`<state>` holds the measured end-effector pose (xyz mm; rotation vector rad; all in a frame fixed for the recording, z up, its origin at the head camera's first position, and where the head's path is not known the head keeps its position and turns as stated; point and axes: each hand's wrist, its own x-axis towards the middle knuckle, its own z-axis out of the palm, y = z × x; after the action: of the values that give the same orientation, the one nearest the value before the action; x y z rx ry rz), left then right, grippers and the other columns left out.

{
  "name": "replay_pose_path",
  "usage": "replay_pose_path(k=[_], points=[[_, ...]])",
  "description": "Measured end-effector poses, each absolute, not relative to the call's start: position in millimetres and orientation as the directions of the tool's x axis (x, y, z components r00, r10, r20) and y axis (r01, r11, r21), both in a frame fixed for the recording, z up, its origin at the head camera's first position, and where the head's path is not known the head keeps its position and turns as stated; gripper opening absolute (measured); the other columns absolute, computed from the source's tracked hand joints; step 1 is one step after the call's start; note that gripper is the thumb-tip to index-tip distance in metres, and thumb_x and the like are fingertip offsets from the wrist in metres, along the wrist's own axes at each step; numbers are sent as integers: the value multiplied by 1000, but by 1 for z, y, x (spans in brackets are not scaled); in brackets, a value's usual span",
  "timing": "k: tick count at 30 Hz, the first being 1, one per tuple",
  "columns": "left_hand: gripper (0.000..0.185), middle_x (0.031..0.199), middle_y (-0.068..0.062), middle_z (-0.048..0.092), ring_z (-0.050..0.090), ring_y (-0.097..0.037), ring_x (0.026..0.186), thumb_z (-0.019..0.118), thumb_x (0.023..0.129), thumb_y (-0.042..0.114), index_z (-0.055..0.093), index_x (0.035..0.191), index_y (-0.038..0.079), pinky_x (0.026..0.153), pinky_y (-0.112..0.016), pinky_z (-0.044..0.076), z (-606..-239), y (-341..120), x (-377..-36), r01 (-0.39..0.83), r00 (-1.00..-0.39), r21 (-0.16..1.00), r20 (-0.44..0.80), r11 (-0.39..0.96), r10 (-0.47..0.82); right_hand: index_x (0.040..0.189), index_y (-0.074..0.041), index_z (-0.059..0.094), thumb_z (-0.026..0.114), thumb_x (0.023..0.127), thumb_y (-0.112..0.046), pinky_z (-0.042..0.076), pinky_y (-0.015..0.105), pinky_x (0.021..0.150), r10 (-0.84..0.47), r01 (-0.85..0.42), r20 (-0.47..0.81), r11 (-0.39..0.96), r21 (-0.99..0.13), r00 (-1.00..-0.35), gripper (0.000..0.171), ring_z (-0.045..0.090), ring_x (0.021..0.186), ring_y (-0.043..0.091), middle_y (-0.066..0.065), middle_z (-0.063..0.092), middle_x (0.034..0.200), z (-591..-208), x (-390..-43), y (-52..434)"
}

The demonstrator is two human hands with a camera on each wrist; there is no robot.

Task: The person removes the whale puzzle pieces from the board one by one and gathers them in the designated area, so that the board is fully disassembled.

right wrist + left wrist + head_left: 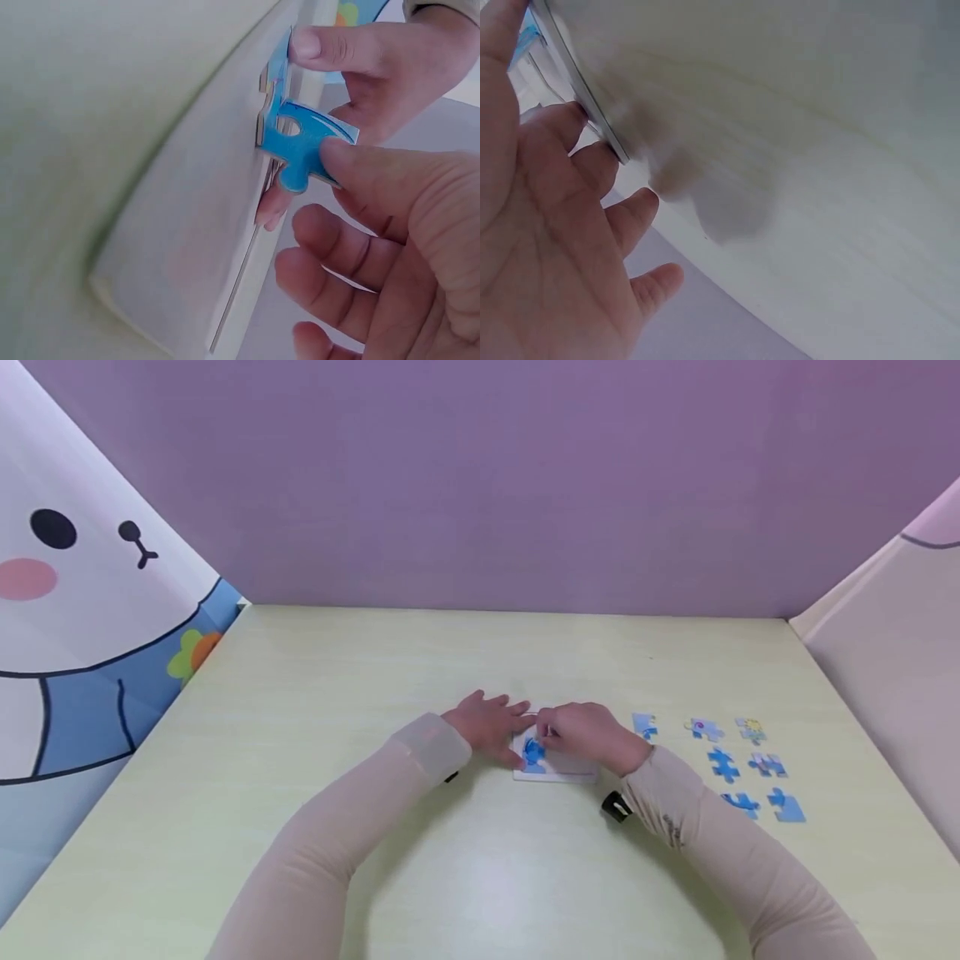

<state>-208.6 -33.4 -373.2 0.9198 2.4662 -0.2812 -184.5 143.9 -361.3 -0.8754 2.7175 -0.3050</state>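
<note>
The right hand [592, 737] pinches a blue puzzle piece [304, 146] against the white puzzle tray [558, 770] at mid-frame. The left hand [491, 727], fingers straight, steadies the tray's left edge. Seven loose pieces [723, 764] lie to the right on the pale table [337, 693].

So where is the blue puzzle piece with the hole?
The blue puzzle piece is pinched by the right hand over the white puzzle tray, mid-table, with the left hand touching the tray.

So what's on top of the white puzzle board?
One blue piece lies on the white puzzle board, pinched by the right hand. Both hands cover the rest.
</note>
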Motion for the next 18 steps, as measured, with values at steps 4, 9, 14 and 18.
replay_pose_path(k=[4,9,14,18], points=[[82,163,9,12,14,-23,150,51,89,66,18,156,33,117,-51,16,-373,-36,-208,660,-657,-39,-514,750,551,88,-13,68,65,92,-13,45,28,60,-589,-524,-172,794,-308,-790,4,54,65,10,-5,66,77,-359,-181,145],[82,163,7,9,8,-19,150,47,92,65,15,157,29,118,-49,15,-374,-36,-208,687,-644,-59,-511,725,569,87,-13,65,67,91,-16,43,27,61,-545,-470,-126,800,-373,-829,6,52,64,10,-4,66,78,-356,-174,160],[80,163,7,8,8,-17,150,49,94,60,14,158,26,119,-48,15,-372,-32,-207,693,-611,17,-517,721,599,84,-12,63,68,90,-14,40,26,59,-504,-415,-106,798,-437,-857,8,48,60,9,-5,59,70,-354,-163,184],[76,163,4,11,13,-19,150,52,94,56,15,157,34,118,-49,16,-372,-32,-207,705,-586,54,-516,707,625,86,-10,65,67,90,-12,39,26,57,-469,-381,-89,802,-460,-879,5,45,59,9,-6,56,69,-350,-154,202]])
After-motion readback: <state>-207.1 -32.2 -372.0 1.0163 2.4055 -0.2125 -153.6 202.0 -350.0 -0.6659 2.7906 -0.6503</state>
